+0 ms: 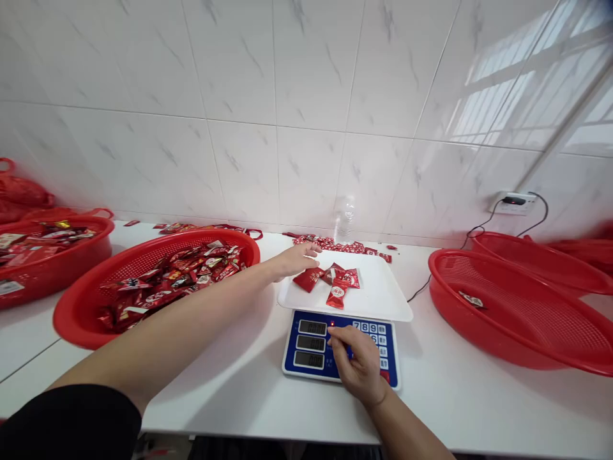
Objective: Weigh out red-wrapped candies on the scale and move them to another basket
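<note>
A digital scale (pixel 290 361) with a blue panel stands in front of me, its white tray (pixel 383 297) on top. Several red candy packets (pixel 338 294) lie in a loose group on that tray. My left hand (pixel 297 258) reaches over the tray's left rim with fingers stretched out, close beside the packets and holding nothing visible. Over the scale's panel my right hand (pixel 358 364) is curled closed, thumb and forefinger near each other by the displays. Nothing shows between those fingers, and the hand covers part of the keypad.
To the left, a red basket (pixel 71 319) holds many wrapped candies; another filled red basket (pixel 103 233) stands beyond it. A red basket (pixel 502 345) at right contains one packet (pixel 473 299). Behind the tray are a clear bottle (pixel 343 220) and loose packets. A cord runs to the wall socket (pixel 513 203).
</note>
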The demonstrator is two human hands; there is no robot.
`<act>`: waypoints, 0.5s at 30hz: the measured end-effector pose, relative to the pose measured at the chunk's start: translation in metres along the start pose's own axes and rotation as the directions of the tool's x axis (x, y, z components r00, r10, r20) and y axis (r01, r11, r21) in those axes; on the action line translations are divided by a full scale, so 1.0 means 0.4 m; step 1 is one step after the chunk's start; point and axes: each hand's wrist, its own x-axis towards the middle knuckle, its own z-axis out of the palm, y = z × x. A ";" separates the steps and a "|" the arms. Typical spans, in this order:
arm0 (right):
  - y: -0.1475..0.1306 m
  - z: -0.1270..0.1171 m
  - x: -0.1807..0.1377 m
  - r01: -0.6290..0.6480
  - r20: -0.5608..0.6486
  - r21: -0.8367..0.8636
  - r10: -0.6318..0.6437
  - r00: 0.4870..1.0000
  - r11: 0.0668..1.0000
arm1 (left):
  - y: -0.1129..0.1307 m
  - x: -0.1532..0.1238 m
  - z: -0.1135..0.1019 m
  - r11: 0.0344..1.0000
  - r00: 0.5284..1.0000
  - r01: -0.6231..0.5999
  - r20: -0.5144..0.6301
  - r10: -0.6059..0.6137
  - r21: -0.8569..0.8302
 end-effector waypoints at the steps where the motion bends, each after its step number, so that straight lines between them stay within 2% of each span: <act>1: 0.000 -0.001 0.001 -0.002 -0.001 0.002 0.002 1.000 1.000 | -0.006 0.006 0.009 1.000 1.000 0.003 -0.017 -0.003 0.020; 5: -0.001 -0.003 0.006 -0.012 -0.003 0.001 0.012 1.000 1.000 | -0.022 0.014 0.046 0.964 0.997 -0.064 -0.033 0.075 0.260; 9: -0.001 -0.005 0.009 -0.016 0.007 -0.022 0.016 1.000 1.000 | -0.021 0.029 0.085 0.849 0.974 -0.223 0.076 0.214 0.479; 15: 0.000 -0.005 0.010 -0.013 -0.006 -0.020 0.013 1.000 1.000 | 0.000 0.065 0.114 0.739 0.967 -0.256 0.164 0.197 0.623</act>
